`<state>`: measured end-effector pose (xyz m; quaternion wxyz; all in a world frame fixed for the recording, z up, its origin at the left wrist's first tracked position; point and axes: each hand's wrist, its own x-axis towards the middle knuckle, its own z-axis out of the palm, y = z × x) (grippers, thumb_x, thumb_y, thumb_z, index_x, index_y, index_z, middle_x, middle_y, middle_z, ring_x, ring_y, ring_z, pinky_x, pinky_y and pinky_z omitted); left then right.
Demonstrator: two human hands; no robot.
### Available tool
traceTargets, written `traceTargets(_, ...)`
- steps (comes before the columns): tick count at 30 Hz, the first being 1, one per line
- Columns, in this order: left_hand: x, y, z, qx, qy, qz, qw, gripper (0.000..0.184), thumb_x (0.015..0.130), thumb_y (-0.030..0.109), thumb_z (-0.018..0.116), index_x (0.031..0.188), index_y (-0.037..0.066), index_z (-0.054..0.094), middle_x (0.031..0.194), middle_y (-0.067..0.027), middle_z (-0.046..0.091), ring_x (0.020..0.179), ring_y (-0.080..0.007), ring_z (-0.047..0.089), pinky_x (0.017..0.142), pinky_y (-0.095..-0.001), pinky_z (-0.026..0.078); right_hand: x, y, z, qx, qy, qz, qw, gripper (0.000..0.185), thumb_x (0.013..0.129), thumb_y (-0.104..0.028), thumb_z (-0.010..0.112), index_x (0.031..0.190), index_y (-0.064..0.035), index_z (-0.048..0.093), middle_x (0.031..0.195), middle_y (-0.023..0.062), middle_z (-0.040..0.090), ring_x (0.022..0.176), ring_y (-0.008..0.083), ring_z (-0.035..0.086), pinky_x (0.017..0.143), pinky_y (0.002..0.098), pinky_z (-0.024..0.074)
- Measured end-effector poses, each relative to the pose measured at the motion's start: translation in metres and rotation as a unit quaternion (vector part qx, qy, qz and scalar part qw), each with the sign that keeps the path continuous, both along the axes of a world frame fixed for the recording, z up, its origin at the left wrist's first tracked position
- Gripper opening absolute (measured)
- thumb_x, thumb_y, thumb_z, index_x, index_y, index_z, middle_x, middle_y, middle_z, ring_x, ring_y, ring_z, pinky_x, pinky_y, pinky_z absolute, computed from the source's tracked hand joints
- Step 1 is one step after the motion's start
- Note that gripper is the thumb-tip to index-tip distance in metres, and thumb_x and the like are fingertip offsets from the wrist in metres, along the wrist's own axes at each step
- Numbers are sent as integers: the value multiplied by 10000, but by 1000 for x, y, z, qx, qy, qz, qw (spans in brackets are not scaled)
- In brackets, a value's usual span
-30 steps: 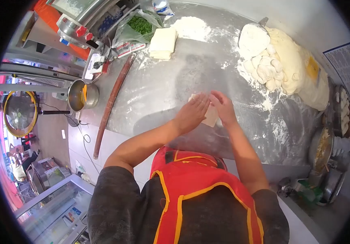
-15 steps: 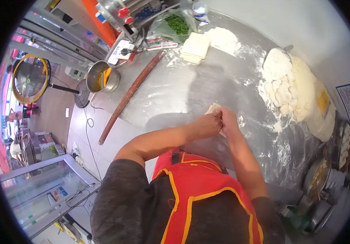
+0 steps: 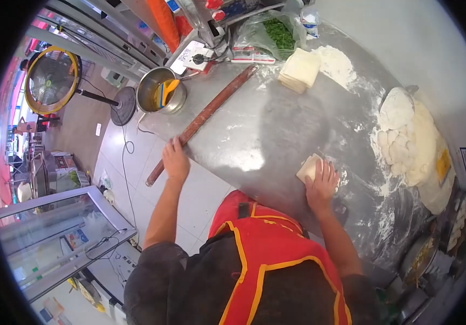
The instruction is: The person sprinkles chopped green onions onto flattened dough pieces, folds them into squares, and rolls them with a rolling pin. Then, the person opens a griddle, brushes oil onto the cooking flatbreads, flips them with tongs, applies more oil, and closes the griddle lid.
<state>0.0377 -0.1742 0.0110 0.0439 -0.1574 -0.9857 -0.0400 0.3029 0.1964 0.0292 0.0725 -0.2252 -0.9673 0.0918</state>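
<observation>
Dough piece [image 3: 307, 168] lies on the metal worktop [image 3: 238, 127], near the edge closest to you, partly hidden by your right hand [image 3: 322, 186]. That hand rests over its right side with the fingers extended, not clenched. Your left hand [image 3: 176, 162] is at the long wooden rod [image 3: 217, 107], its fingertips against the near part; you cannot tell from this view whether they close round it

Judging by its look, the piece is light, soft and easily stretched, so a flat palm or a broad hold under opposite edges should suit it better than a pinch at one corner. Its underside may cling where the flour is thin. The rod looks stiff and heavier; wrap your fingers round the shaft, since its rounded surface could roll or slip under floury skin

The piece is pale, matte and flattish, with a blunt corner showing. The rod is reddish-brown and slender, reaching past the worktop's edge, while the worktop is smooth, grey and streaked with white. Beyond, the folded dough stack [image 3: 301, 69] has soft layered edges beside powdery flour [image 3: 336, 65], and the large dough mass [image 3: 423, 146] bulges smoothly next to small rounded lumps [image 3: 396, 151]
</observation>
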Motion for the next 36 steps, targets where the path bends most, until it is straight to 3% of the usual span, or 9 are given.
traceTargets(6, -30, -13, 42, -54, -179, 31, 982, 346, 774, 165, 590, 1100, 67, 532, 1009, -197, 629, 870, -389, 613, 744, -494, 481, 42, 51, 2, 24, -64, 31, 997, 609, 871, -288, 548, 1404, -72, 347, 1418, 166, 373, 1309, 380, 325, 1077, 542, 216)
traceTargets(14, 51, -66, 20, 54, -116, 155, 980, 278, 773, 230, 645, 996, 77, 581, 825, -192, 652, 762, -402, 622, 666, -471, 489, 26, 68, -23, 65, -32, -97, 993, 554, 913, -288, 488, 1414, -104, 339, 1430, 139, 366, 1319, 343, 322, 1088, 498, 207)
traceTargets(22, 97, 12, 34, 98, -69, -120, 985, 249, 733, 207, 689, 914, 84, 569, 806, -159, 634, 731, -382, 615, 645, -469, 486, 13, -3, -2, -161, 122, 117, 972, 578, 847, -255, 590, 1360, -77, 394, 1372, 150, 407, 1294, 330, 349, 1079, 527, 230)
traceTargets(23, 101, 41, 50, 88, -90, -156, 980, 241, 727, 190, 683, 912, 89, 567, 815, -146, 634, 748, -370, 619, 651, -464, 489, 22, 0, -1, -220, 168, 104, 955, 575, 832, -230, 612, 1346, -76, 406, 1359, 157, 417, 1293, 329, 350, 1075, 531, 241)
traceTargets(26, 108, 112, 66, 38, -147, -306, 940, 203, 722, 158, 663, 889, 101, 562, 839, -119, 632, 789, -328, 627, 658, -445, 493, 63, 22, 56, -8, 201, 77, 976, 603, 732, -165, 680, 1283, -65, 458, 1275, 138, 483, 1254, 309, 408, 1068, 495, 283)
traceTargets(29, 115, 158, 64, 5, -194, -397, 897, 225, 711, 170, 694, 897, 111, 583, 825, -128, 613, 815, -330, 605, 677, -447, 466, 104, 58, 50, 9, 58, 59, 997, 629, 673, -97, 726, 1249, -70, 476, 1220, 130, 515, 1215, 311, 444, 1058, 477, 300)
traceTargets(32, 118, 179, 71, 44, -139, -424, 894, 200, 702, 160, 670, 857, 111, 554, 807, -95, 622, 860, -306, 613, 746, -436, 477, 133, 76, 32, -94, -127, 3, 987, 633, 644, -90, 747, 1222, -77, 490, 1171, 120, 535, 1174, 313, 473, 1029, 467, 323)
traceTargets(33, 121, 183, 85, -20, -185, -364, 913, 269, 738, 194, 668, 964, 93, 563, 939, -120, 624, 1002, -316, 573, 901, -447, 427, 139, 75, 30, -74, -90, 10, 993, 629, 660, -101, 741, 1234, -72, 485, 1188, 127, 534, 1174, 318, 474, 1019, 466, 328)
traceTargets(36, 130, 160, 48, 120, -20, -315, 941, 417, 799, 239, 643, 1146, 38, 529, 1161, -166, 564, 1153, -346, 486, 1023, -482, 324, 137, 67, 23, -24, 16, 4, 1000, 609, 725, -138, 705, 1277, -57, 462, 1249, 143, 522, 1182, 333, 470, 998, 466, 337)
